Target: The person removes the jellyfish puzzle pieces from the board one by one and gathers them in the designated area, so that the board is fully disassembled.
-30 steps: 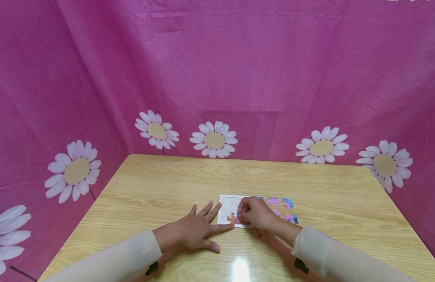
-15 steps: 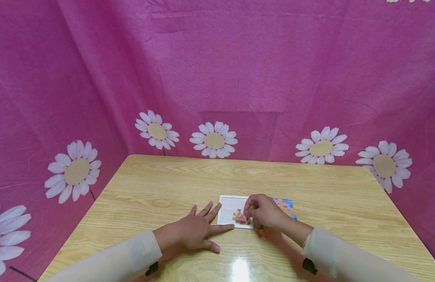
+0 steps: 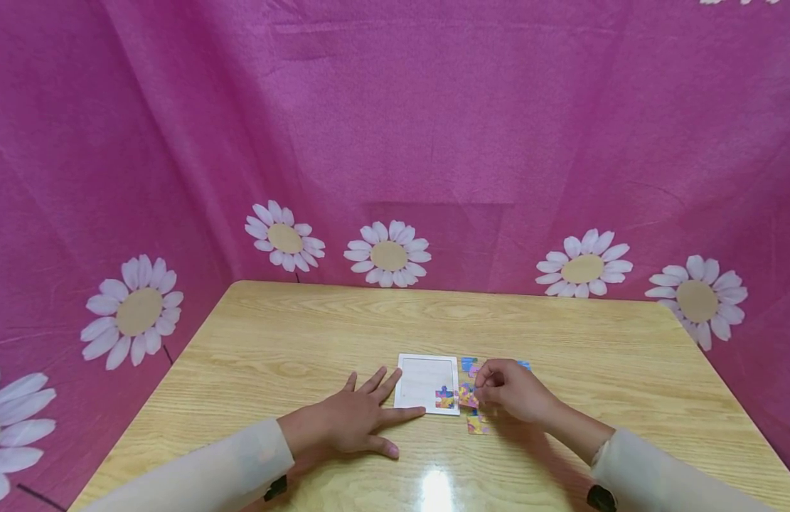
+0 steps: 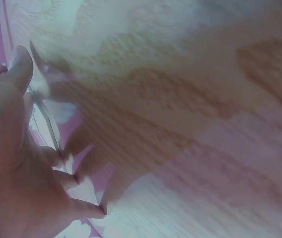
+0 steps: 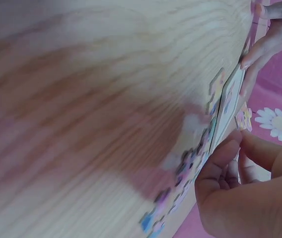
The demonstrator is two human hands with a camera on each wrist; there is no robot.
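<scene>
A white puzzle frame point(image 3: 426, 377) lies flat on the table, with one colourful jigsaw piece point(image 3: 444, 398) in its lower right corner. My left hand point(image 3: 356, 419) rests palm down with fingers spread, its fingertips touching the frame's left and lower edges. Just right of the frame, my right hand point(image 3: 516, 391) pinches a yellow and pink puzzle piece point(image 3: 468, 395) between thumb and fingertips. In the right wrist view that pinched puzzle piece point(image 5: 243, 119) is held up off the table. Another yellow piece point(image 3: 477, 425) lies below it on the wood.
Several loose puzzle pieces lie right of the frame, among them a blue one point(image 3: 469, 365), and my right hand hides part of them. The wooden table point(image 3: 343, 320) meets a pink curtain point(image 3: 433, 142) with daisies behind it.
My right hand has lifted the yellow and pink puzzle piece out of the frame and carried it right, past the frame's edge. The left hand has stayed in place.
</scene>
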